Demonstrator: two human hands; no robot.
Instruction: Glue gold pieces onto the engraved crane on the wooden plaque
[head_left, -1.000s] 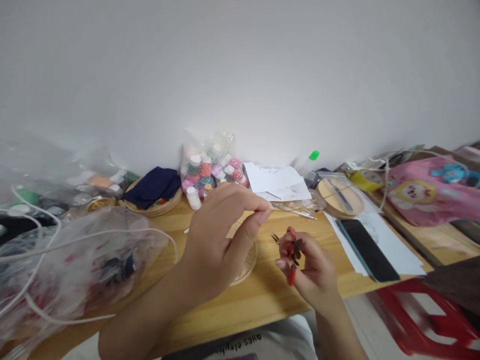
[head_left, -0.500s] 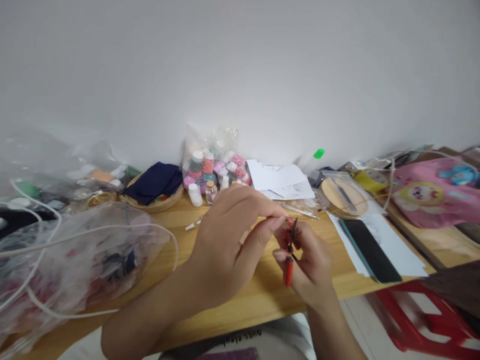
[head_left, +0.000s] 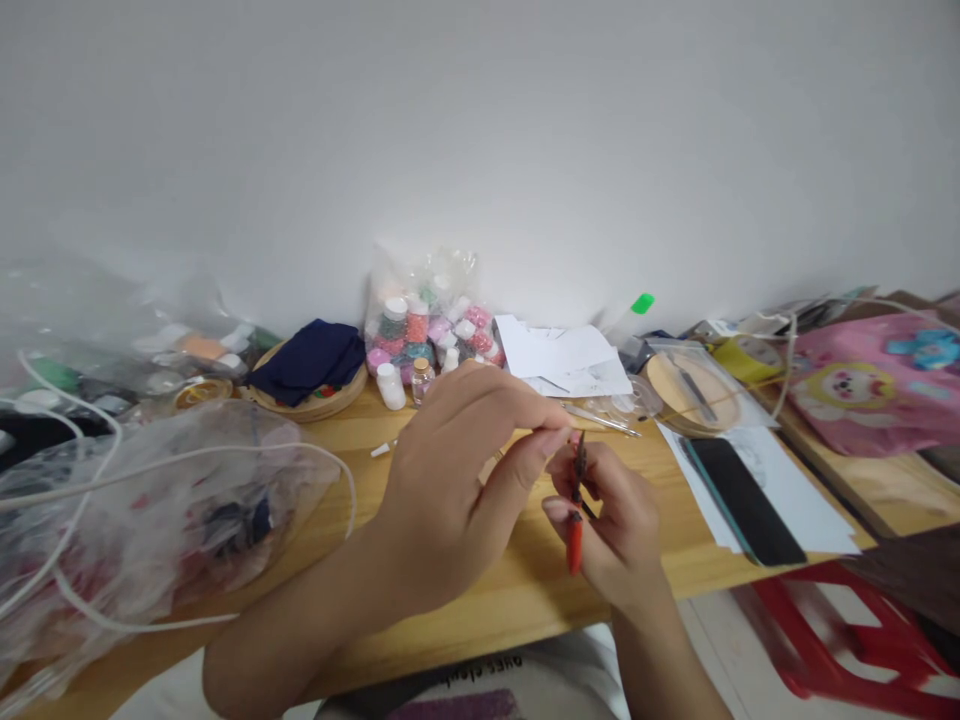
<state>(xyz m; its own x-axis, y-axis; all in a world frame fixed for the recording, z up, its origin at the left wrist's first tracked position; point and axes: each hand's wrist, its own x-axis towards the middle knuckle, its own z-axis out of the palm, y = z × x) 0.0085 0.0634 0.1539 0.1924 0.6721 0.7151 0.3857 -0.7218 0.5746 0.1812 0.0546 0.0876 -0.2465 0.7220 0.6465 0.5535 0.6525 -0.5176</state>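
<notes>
Small pliers with red handles and dark jaws (head_left: 574,541) stand nearly upright over the table. My right hand (head_left: 616,520) is wrapped round them, its thumb against the near side. To their left, my left hand (head_left: 469,480) pinches with thumb and index finger beside the jaws. A tiny reddish thing shows at those fingertips, too small to make out. The back of my left hand hides part of the tabletop behind it.
Bagged bead jars (head_left: 416,325) stand by the wall, with a dark blue cloth (head_left: 309,362) on a wooden hoop to their left. Plastic bags (head_left: 172,510) and white cables lie at left. A phone (head_left: 745,500) rests on papers at right. A red stool (head_left: 847,640) stands below.
The pliers and my right hand have shifted slightly left, and the jaws look narrower, turned or closed further. My left hand keeps its pinch in nearly the same place.
</notes>
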